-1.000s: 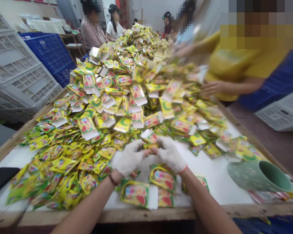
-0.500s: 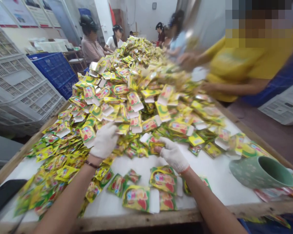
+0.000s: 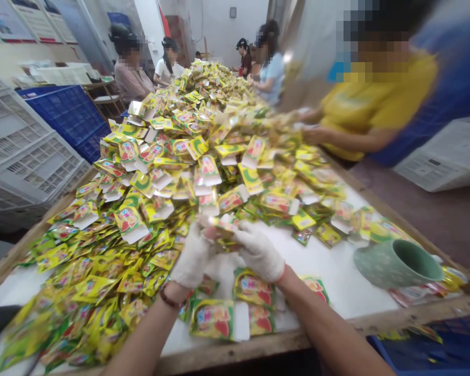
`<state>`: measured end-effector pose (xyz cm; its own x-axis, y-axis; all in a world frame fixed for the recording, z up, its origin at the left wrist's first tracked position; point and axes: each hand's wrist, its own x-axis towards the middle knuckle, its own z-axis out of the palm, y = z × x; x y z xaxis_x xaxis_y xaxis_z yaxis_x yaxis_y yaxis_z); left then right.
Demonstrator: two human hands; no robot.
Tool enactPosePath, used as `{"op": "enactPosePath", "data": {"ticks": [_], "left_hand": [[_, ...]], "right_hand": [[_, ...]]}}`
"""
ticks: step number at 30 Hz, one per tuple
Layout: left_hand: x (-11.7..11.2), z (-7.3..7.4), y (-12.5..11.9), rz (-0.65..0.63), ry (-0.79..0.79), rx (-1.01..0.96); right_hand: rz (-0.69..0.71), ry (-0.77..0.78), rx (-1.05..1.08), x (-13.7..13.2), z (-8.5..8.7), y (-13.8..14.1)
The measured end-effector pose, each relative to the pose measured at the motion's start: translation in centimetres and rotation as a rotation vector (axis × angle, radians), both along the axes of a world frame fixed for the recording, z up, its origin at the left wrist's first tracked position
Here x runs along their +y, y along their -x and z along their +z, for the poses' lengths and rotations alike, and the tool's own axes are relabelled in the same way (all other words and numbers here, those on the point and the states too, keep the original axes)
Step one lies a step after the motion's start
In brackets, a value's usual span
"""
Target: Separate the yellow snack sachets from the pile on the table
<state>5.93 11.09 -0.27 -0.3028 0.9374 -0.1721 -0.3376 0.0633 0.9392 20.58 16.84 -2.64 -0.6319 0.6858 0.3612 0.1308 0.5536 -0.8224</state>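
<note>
My gloved left hand (image 3: pixel 191 255) and gloved right hand (image 3: pixel 261 251) meet at the near side of the heap, fingers closed from both sides on a small yellow packet (image 3: pixel 226 224). Blur hides whether it is a sachet or a carton, and whether more than one is held. Just beyond lies a big heap of yellow-green cartons (image 3: pixel 251 178), many with white flaps standing open. Loose sachets (image 3: pixel 97 284) spread to the left of my left forearm. Below my hands, a few flat cartons (image 3: pixel 211 318) with a watermelon print rest on the white tabletop (image 3: pixel 337 266).
A green cup (image 3: pixel 391 263) lies on its side at the right, by the wooden table edge (image 3: pixel 419 310). White crates (image 3: pixel 35 151) and a blue crate (image 3: pixel 68 117) stand left. A co-worker in yellow (image 3: pixel 370 104) handles packets at the right; several others sit farther back.
My left hand has come back from the heap toward the right, up to my right hand, and now touches the packet there. The view has shifted slightly. The co-worker in yellow has leaned back.
</note>
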Motion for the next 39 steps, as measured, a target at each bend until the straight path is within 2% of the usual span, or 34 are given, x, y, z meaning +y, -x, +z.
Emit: {"op": "enactPosePath", "data": {"ticks": [2,4,7,9,12,14,16,21,24,26,31,33,35,39], "left_hand": [[-0.1,-0.2,-1.3,-0.035,0.018,0.067],[0.0,-0.2,-1.7,0.002,0.054,0.168],[0.1,-0.5,-0.6,0.053,0.044,0.378],[0.1,-1.1,0.6,0.081,0.047,0.65],[-0.1,-2.1,1.6,0.092,0.07,1.188],[-0.3,-2.5,1.3,0.012,0.042,1.458],[-0.4,-2.5,0.7,-0.087,0.01,1.583],[-0.7,-2.3,0.2,-0.173,0.01,1.643],[-0.7,-2.4,0.4,-0.168,0.035,1.654],[-0.7,-2.5,0.5,-0.165,0.028,1.652],[-0.3,-2.8,0.5,-0.207,-0.068,1.559],[-0.3,-2.9,0.7,-0.237,-0.128,1.559],[-0.3,-3.0,0.8,-0.251,-0.185,1.591],[-0.6,-2.9,1.1,-0.232,-0.218,1.61]], "right_hand": [[0.061,0.002,-0.059,-0.2,-0.3,0.3],[0.128,0.049,-0.068,-0.5,-0.3,0.4],[0.14,0.122,-0.022,-0.6,0.4,-0.4],[0.037,0.216,0.032,-0.5,1.1,-1.2],[-0.194,0.396,0.167,-0.2,1.7,-2.2],[-0.311,0.469,0.216,0.2,1.6,-2.5],[-0.381,0.45,0.168,0.5,1.3,-2.6],[-0.342,0.221,-0.058,1.0,1.1,-2.6],[-0.267,0.174,-0.11,0.9,1.5,-2.5],[-0.184,0.265,-0.095,0.7,1.8,-2.6],[-0.064,0.657,0.009,1.0,1.8,-3.3],[-0.053,0.661,-0.009,1.2,1.7,-3.7],[-0.049,0.589,-0.048,1.4,1.6,-3.9],[-0.088,0.522,-0.075,1.6,1.5,-4.1]]}}
